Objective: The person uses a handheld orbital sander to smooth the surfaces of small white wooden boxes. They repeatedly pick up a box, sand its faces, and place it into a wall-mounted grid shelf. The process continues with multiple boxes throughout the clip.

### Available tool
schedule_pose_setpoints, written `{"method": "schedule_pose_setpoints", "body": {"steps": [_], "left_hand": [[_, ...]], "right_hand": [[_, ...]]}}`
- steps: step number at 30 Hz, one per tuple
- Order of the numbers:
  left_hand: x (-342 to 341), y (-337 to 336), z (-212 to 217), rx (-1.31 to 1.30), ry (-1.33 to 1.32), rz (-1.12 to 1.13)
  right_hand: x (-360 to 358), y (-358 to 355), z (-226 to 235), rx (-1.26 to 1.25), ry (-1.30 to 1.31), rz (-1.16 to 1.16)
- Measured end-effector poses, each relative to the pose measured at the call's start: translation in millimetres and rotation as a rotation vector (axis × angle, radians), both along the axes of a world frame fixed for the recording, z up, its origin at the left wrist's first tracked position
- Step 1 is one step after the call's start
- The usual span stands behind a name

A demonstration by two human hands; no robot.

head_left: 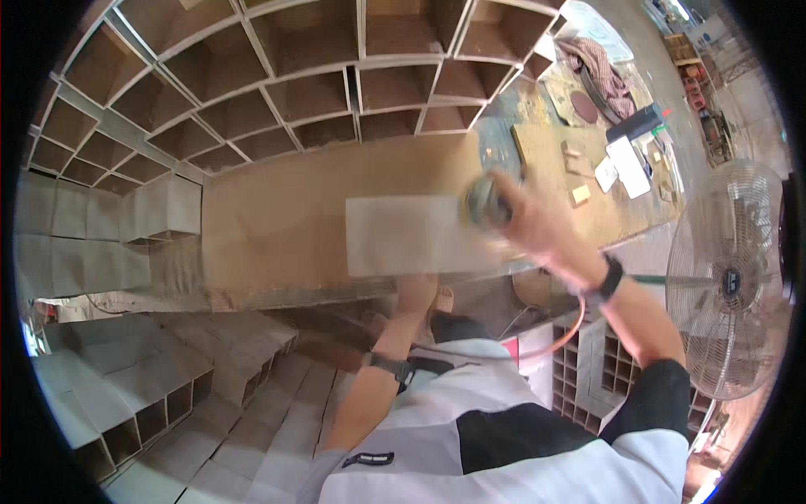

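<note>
A pale rectangular box or panel (386, 235) lies on the brown work board (269, 227) in front of me; its right part is smeared by motion. My right hand (522, 214) is closed round a hand-held air sander (484, 202) with a round body, at the right end of the pale piece. Blur hides whether the sander touches it. An orange hose (573, 326) runs below my right wrist. My left hand (417, 292) is at the near edge of the pale piece, its fingers hidden or blurred.
Open wooden compartments (311, 101) rise behind the board. Stacked pale boxes stand at left (164, 210) and lower left (126, 386). At right are wood blocks (578, 160), a yellow pad (580, 195), a white card (630, 165), a cloth (600, 67) and a large fan (726, 277).
</note>
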State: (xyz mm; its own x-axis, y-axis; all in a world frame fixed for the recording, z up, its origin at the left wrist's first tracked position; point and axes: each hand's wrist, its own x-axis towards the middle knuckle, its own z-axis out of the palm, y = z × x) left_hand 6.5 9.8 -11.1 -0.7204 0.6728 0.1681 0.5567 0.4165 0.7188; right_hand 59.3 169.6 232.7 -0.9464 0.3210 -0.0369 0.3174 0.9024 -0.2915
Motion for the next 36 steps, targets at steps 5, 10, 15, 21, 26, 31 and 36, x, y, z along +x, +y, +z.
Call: {"method": "schedule_pose_setpoints", "body": {"steps": [5, 10, 15, 21, 26, 31, 36], "left_hand": [[-1, 0, 12, 0.171, 0.015, 0.077], [-4, 7, 5, 0.237, -0.030, 0.040], [0, -1, 6, 0.113, 0.014, 0.064], [-7, 12, 19, 0.256, 0.079, 0.115], [-2, 0, -9, 0.154, 0.096, 0.081], [-4, 7, 2, 0.224, 0.118, 0.168], [-1, 2, 35, -0.269, -0.132, 0.184]], "right_hand": [[-4, -5, 1, -0.005, 0.064, 0.091], [-11, 4, -11, 0.024, 0.040, 0.037], [-31, 6, 0, -0.006, 0.023, 0.027], [3, -21, 10, 0.033, -0.043, 0.299], [-31, 26, 7, -0.029, 0.018, 0.010], [-1, -5, -2, -0.014, 0.056, 0.250], [-23, 91, 9, 0.075, 0.057, -0.196]]}}
